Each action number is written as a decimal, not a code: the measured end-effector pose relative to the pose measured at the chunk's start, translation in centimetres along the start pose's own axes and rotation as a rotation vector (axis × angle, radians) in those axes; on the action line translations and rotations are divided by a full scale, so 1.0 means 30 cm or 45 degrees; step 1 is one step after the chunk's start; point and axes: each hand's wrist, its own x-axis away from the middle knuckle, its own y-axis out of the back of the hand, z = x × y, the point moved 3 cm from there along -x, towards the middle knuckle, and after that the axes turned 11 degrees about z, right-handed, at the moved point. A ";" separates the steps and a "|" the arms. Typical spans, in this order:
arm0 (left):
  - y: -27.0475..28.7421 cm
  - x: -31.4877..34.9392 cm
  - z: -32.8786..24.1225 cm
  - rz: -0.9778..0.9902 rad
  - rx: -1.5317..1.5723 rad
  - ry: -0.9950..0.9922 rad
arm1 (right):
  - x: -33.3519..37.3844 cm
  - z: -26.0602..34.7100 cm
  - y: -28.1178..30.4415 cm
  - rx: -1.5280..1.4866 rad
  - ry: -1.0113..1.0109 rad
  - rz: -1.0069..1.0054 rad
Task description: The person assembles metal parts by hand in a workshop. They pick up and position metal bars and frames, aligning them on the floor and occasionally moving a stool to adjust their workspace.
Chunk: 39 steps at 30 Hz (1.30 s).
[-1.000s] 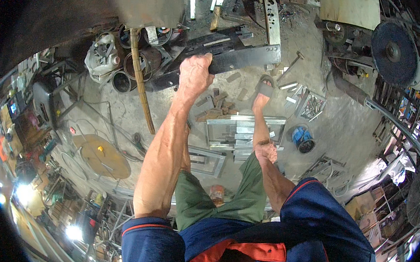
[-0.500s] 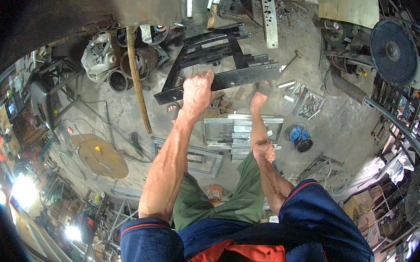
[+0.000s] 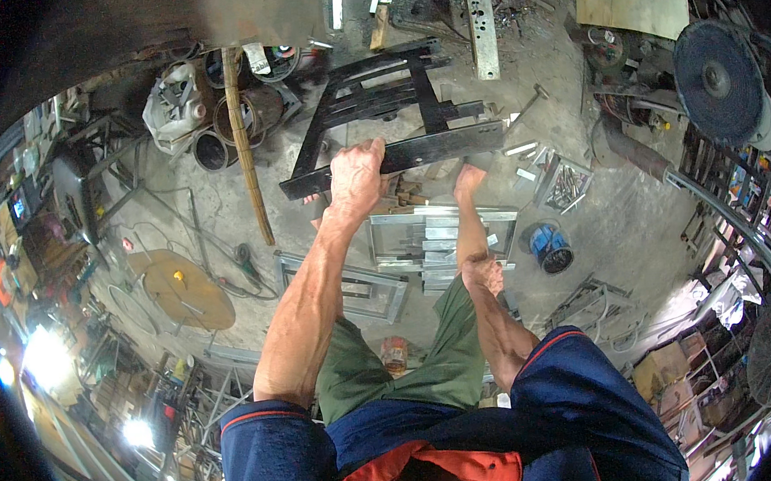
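Note:
A black metal frame [image 3: 423, 97] with several crossbars stands ahead of me, its long near bar running left to right. My left hand [image 3: 356, 179] is closed over the left part of that bar, knuckles up. My right hand [image 3: 483, 276] lies at my right knee, fingers curled in, with nothing visible in it. It is well apart from the black frame. Between my feet and knees, a grey metal frame [image 3: 378, 266] lies on the floor with several short silver metal pieces [image 3: 440, 245] across it.
A wooden pole [image 3: 242, 143] leans by several buckets [image 3: 211, 151] on the left. To the right are a hammer [image 3: 530, 105], a tray of metal rods [image 3: 566, 183] and a blue bucket [image 3: 550, 248]. A round tan board [image 3: 184, 295] and cables lie at left.
The black frame's near bar has shifted slightly left and toward me with my left hand on it. The whole view has also moved a little. My right hand stays at the knee.

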 end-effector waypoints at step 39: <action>0.055 -0.056 0.025 -0.012 -0.068 0.013 | -0.009 -0.006 0.008 0.024 -0.010 0.161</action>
